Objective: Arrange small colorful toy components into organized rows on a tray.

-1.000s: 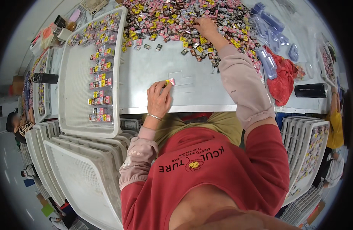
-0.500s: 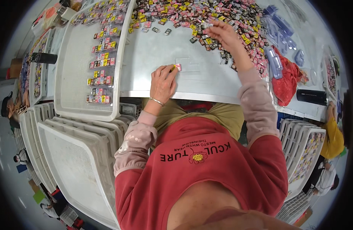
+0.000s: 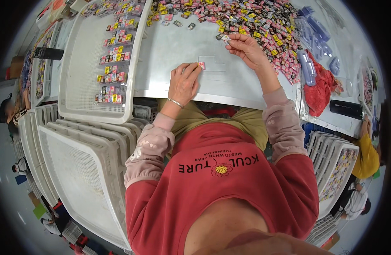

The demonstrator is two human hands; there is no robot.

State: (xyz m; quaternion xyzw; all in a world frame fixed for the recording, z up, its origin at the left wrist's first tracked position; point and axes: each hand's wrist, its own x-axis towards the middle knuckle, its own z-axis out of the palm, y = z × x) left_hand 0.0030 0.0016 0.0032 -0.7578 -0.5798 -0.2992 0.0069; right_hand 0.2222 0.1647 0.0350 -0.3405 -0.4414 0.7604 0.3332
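Note:
My left hand [image 3: 185, 83] rests on the pale tabletop, fingers bent and closed on a small pink block [image 3: 202, 66]. Beside that block lies a clear plastic piece [image 3: 212, 63], visible mostly as thin outlines. My right hand [image 3: 250, 52] hovers at the near edge of a wide pile of small coloured blocks [image 3: 263, 25]. Thumb and forefinger pinch a small whitish block [image 3: 225, 39] there; its print is too small to make out.
A white perforated tray [image 3: 83, 55] on the left carries rows of coloured blocks in clear holders. Stacked white trays [image 3: 80, 165] stand below it. To the right are blue-tinted plastic pieces [image 3: 307, 68], a red cloth [image 3: 318, 91] and a black cylinder [image 3: 346, 109].
My right hand has come left and nearer from over the pile, with the whitish block in its fingertips. My left hand stays on the pink block; the whole view has shifted slightly.

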